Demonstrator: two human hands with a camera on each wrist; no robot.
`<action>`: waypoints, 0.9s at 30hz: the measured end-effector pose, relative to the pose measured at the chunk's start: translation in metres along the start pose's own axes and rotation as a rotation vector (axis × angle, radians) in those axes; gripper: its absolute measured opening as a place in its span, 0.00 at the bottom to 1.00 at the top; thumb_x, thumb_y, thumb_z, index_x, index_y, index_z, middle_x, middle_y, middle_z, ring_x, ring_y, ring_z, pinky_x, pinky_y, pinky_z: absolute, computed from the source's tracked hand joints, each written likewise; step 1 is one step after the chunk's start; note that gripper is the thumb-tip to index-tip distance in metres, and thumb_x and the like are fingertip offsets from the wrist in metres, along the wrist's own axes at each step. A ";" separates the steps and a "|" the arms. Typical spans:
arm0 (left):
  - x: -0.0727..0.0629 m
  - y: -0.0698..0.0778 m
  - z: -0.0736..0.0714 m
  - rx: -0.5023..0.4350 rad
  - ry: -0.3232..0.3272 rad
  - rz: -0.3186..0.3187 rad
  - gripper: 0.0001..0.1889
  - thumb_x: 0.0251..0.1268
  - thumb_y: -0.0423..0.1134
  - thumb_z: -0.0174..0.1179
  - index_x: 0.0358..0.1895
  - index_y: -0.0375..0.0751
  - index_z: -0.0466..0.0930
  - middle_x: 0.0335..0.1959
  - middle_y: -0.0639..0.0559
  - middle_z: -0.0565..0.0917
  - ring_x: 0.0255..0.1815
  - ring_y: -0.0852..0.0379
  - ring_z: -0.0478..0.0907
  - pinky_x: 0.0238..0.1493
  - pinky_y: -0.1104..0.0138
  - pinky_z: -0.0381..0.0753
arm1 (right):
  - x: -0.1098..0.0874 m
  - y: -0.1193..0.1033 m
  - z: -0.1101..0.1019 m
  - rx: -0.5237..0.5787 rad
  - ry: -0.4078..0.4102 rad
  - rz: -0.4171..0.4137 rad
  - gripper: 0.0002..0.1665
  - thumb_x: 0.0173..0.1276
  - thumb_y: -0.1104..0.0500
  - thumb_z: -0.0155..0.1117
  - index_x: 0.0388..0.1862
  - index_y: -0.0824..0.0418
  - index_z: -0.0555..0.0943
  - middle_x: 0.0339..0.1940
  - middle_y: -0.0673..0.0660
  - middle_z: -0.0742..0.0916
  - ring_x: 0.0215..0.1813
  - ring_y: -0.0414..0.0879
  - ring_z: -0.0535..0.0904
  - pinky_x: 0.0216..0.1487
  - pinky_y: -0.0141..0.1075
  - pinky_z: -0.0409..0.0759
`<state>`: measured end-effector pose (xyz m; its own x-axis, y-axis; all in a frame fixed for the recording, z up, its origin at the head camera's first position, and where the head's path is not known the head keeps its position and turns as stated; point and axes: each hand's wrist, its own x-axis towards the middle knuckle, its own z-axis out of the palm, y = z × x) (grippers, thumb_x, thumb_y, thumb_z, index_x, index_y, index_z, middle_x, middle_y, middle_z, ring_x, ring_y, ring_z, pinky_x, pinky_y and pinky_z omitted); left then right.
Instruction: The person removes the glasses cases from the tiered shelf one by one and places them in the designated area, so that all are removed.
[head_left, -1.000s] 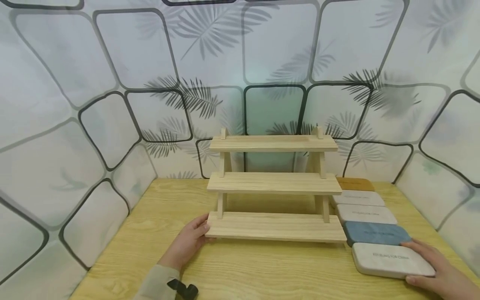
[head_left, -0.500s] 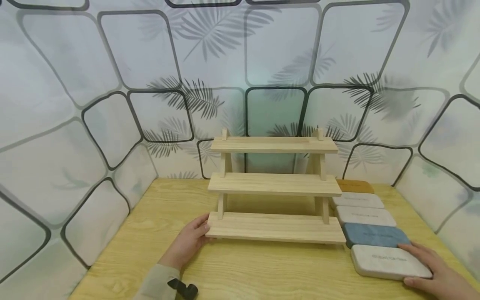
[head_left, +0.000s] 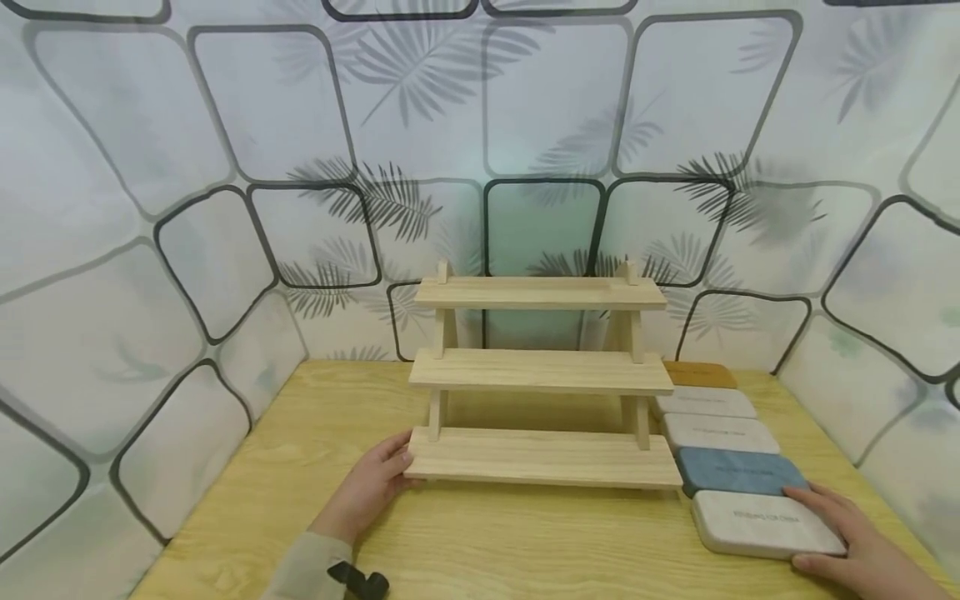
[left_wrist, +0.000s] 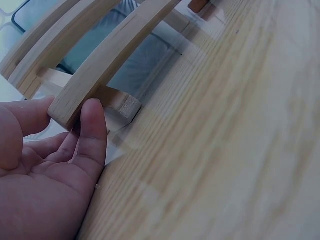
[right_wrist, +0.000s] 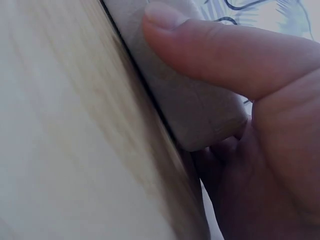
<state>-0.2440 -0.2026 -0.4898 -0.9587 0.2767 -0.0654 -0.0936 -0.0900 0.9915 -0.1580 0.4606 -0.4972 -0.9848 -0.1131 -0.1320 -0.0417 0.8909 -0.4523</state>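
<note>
A three-tier light wooden display stand is upright on the table in the head view. My left hand pinches the left end of its lowest shelf. In the left wrist view, the thumb and fingers lie on opposite sides of that board. At the lower right, a flat white rounded case with printed lettering lies on the table. My right hand grips its right end, thumb on the near side and fingers at the far side. The right wrist view shows the thumb against the case's side; the other fingers are mostly hidden.
Behind the held case, a blue case, two whitish cases and an orange-brown case form a row beside the stand. Patterned fabric walls enclose the wooden table at the back and sides.
The head view has shifted slightly, moving the whole scene a little to the left. Both hands keep their holds, and neither the stand nor the cases visibly move on the table.
</note>
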 end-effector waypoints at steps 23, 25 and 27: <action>-0.002 -0.004 0.003 -0.020 0.004 0.030 0.31 0.82 0.36 0.48 0.78 0.24 0.50 0.73 0.23 0.61 0.62 0.44 0.74 0.56 0.58 0.80 | -0.003 -0.037 -0.034 0.226 0.123 0.013 0.44 0.83 0.45 0.49 0.75 0.81 0.51 0.72 0.89 0.43 0.69 0.87 0.38 0.52 0.77 0.63; -0.002 -0.002 0.004 -0.014 0.016 0.028 0.31 0.81 0.36 0.48 0.78 0.25 0.51 0.73 0.24 0.61 0.64 0.43 0.73 0.57 0.58 0.80 | -0.002 -0.047 -0.040 0.217 0.153 -0.011 0.43 0.83 0.47 0.49 0.75 0.81 0.52 0.73 0.88 0.43 0.71 0.86 0.37 0.51 0.77 0.64; -0.002 0.001 0.005 0.003 0.033 0.016 0.30 0.81 0.36 0.48 0.78 0.25 0.51 0.72 0.24 0.62 0.65 0.41 0.72 0.59 0.57 0.79 | -0.002 -0.058 -0.046 0.215 0.172 -0.038 0.42 0.83 0.48 0.50 0.76 0.80 0.53 0.74 0.87 0.44 0.72 0.84 0.36 0.50 0.76 0.64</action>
<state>-0.2414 -0.1984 -0.4883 -0.9685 0.2433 -0.0528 -0.0772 -0.0918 0.9928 -0.1612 0.4294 -0.4299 -0.9981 -0.0520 0.0322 -0.0606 0.7714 -0.6334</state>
